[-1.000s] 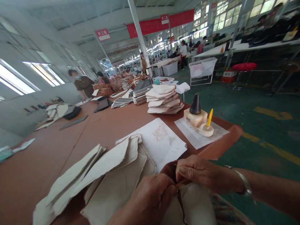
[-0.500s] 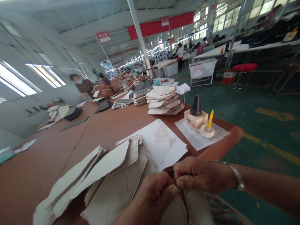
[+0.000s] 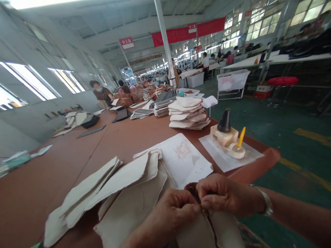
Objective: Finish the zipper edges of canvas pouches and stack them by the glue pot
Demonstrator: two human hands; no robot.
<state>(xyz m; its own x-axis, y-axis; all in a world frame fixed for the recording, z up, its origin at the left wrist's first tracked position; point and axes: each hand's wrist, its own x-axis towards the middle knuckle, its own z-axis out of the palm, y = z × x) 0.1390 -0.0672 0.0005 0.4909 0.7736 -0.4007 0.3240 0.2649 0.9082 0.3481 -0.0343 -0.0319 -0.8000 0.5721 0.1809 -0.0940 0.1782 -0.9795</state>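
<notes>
Both hands pinch the brown edge of a cream fabric piece (image 3: 196,227) at the table's front edge. My left hand (image 3: 176,210) is closed, thumb and fingertips on the brown seam. Just right of it, my right hand (image 3: 222,194), with a silver bracelet at the wrist, is closed on the same edge. A dark brown bit of the piece sticks up behind the fingertips. Left of my hands lies a fanned stack of cream fabric pieces (image 3: 129,203) with brown edges. Part of the held piece is hidden by my hands.
A white paper sheet (image 3: 181,158) lies beyond my hands. To its right stand a glue pot with a black cone (image 3: 224,120) and a yellow-handled tool (image 3: 241,137). A pile of cream pieces (image 3: 188,115) sits farther back. A person (image 3: 100,94) leans at the table's far left.
The view has swung slightly left, so the scene sits farther right. Both hands keep pinching the seam, and more of the dark brown bit shows behind the fingers.
</notes>
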